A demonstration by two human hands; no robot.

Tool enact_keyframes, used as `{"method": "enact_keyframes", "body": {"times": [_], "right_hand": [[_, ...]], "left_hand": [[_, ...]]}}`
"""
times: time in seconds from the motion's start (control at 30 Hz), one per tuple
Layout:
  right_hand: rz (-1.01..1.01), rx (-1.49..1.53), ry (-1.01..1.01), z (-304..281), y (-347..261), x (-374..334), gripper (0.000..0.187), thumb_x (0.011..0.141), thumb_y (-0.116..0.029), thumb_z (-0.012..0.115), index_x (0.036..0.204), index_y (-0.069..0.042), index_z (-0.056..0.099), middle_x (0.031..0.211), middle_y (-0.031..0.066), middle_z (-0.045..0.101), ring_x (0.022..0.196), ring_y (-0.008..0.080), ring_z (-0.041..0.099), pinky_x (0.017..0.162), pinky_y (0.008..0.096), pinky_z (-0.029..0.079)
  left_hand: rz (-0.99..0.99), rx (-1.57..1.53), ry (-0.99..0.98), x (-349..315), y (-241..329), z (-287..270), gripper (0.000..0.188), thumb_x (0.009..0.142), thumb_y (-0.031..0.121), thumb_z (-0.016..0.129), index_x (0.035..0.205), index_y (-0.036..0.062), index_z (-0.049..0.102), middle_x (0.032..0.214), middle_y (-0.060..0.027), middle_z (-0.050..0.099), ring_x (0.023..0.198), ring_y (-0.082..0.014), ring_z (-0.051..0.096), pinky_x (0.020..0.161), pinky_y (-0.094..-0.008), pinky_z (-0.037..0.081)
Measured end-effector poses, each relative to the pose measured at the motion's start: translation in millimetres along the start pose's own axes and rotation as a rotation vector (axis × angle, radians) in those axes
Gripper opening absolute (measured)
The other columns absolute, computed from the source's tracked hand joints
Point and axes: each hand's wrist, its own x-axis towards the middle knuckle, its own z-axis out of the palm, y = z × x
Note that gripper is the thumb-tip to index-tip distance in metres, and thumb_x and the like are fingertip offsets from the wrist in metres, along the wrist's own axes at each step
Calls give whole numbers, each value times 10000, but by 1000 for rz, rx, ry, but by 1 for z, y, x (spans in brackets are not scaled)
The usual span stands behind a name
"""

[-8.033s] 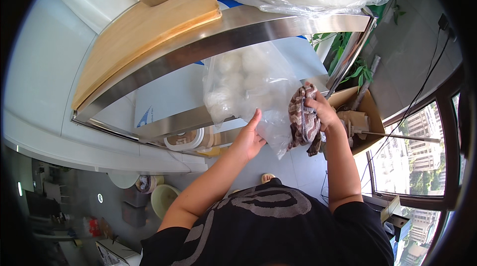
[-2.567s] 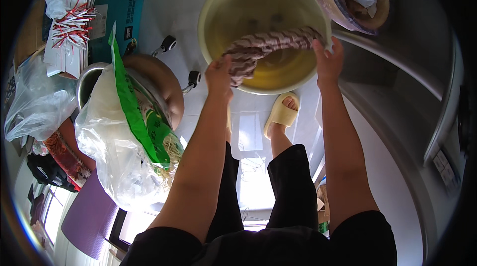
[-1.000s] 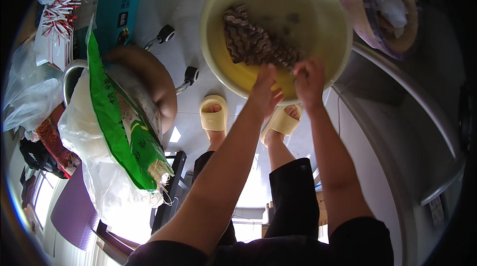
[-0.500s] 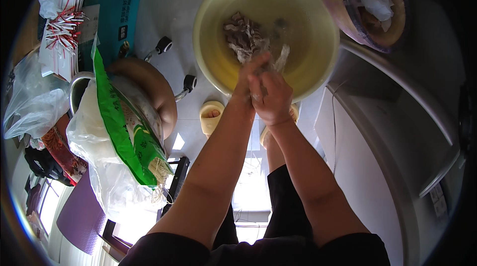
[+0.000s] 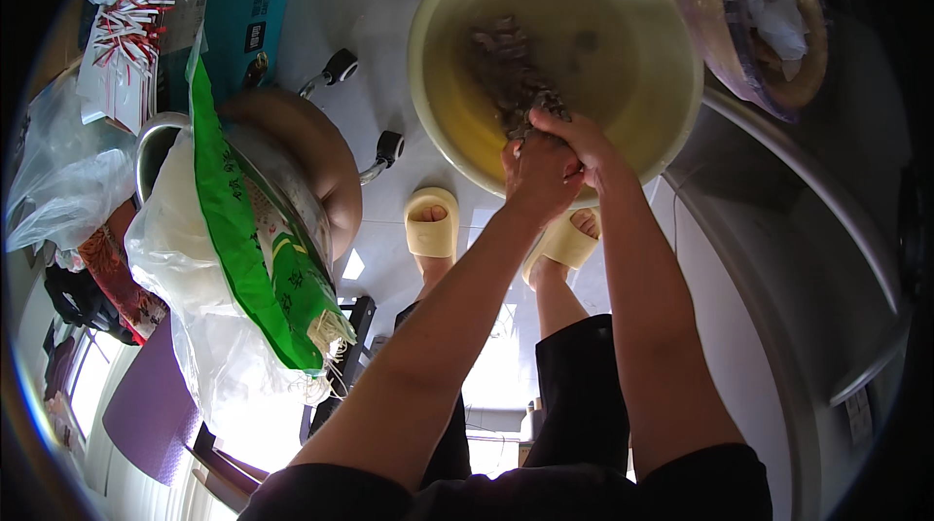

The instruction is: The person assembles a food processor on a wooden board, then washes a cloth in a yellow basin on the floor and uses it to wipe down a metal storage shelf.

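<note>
A pale yellow basin (image 5: 673, 83) stands on the floor in front of me, with cloudy water in it. A dark, patterned wet cloth (image 5: 504, 59) lies partly in the water and runs up toward its near side. Both hands are closed around the near end of this cloth, pressed together just inside the near rim. My left hand (image 5: 545, 174) has its fingers curled over the bunched fabric. My right hand (image 5: 582, 142) grips it from the right, its thumb and forefinger on top. Part of the gathered cloth is hidden between my hands.
A lined bin (image 5: 815, 59) with crumpled white tissues stands at the far right. At left, a green package (image 5: 258, 268) and clear plastic bags (image 5: 170, 249) rest on a brown chair (image 5: 336, 171) with casters. My feet wear yellow slippers (image 5: 430, 241). A pale curved furniture panel (image 5: 725, 268) rises at right.
My hands, blurred and clasped with splashing around them before, are now wrapped around the end of the cloth. The view has shifted, so the basin sits further right.
</note>
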Motion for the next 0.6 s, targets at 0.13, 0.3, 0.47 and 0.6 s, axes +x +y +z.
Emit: {"method": "enact_keyframes", "body": {"times": [0.13,0.3,0.47,0.6], "right_hand": [[-143,-1062,668,-83,36,57,287,719,-126,589,972,5,555,889,199,599,773,333,588,658,389,473],[-619,-708,762,-34,20,-6,277,719,-92,585,983,-19,546,875,171,588,811,317,574,712,367,451],[-783,-645,665,39,-13,-155,343,638,-23,661,955,-40,534,875,138,534,826,308,512,729,355,417],[-902,-702,501,67,-33,-238,383,608,8,691,954,-49,537,874,112,537,824,286,500,726,354,407]], "left_hand": [[-60,-60,35,-25,14,25,291,698,216,642,984,176,611,1038,-147,552,1097,-259,442,914,-467,317],[-691,-969,-301,-33,8,11,430,836,352,535,1226,194,443,1223,-162,412,1067,-301,451,899,-385,365],[-1059,-2214,-141,5,46,-43,820,742,698,403,1255,61,330,1037,-181,480,874,-356,503,791,-499,419],[-872,-2006,-330,15,53,-62,816,731,673,450,1199,8,382,1052,-229,472,944,-390,527,860,-513,421]]}}
